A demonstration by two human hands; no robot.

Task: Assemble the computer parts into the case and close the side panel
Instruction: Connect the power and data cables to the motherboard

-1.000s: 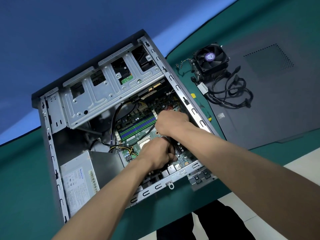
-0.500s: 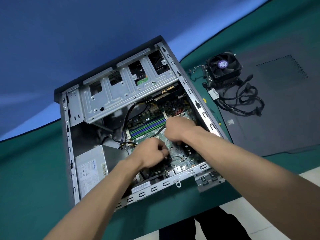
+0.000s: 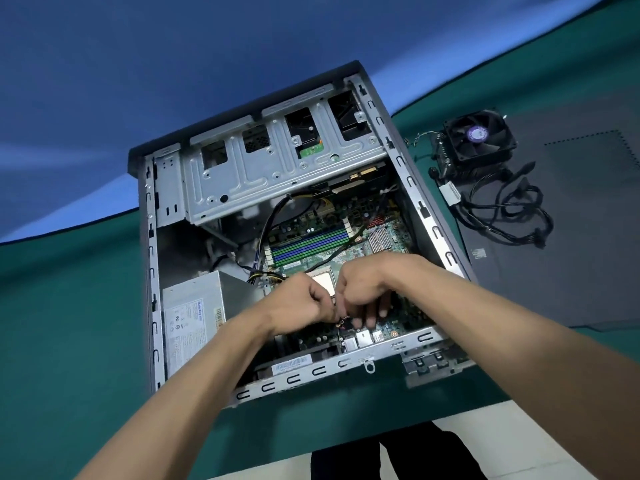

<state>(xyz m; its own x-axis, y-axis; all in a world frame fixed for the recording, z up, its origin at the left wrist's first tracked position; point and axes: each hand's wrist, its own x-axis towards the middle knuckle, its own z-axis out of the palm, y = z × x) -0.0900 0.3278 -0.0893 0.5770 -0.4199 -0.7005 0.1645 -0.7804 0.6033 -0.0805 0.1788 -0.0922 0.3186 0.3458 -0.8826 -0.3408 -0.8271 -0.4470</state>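
The open computer case [image 3: 420,209] lies on its side with the motherboard [image 3: 349,216] inside. Both my hands are down in it, just in front of the bare CPU [image 3: 323,282] and close to the rear ports. My left hand [image 3: 301,303] has its fingers curled and pinches a small wired connector [image 3: 341,320] that is mostly hidden. My right hand [image 3: 363,292] meets it from the right, thumb and forefinger at the same connector, the other fingertips down on the board. The CPU cooler fan [image 3: 479,136] and the dark side panel [image 3: 571,237] lie outside to the right.
The power supply [image 3: 194,317] fills the case's near-left corner and the metal drive cage [image 3: 277,168] spans its far end. A tangle of black cables [image 3: 502,209] lies on the side panel beside the fan. A green mat [image 3: 69,306] covers the table.
My hands have come together and shifted toward the near edge of the board, which uncovers the CPU. The view has tilted so the case sits lower and more central.
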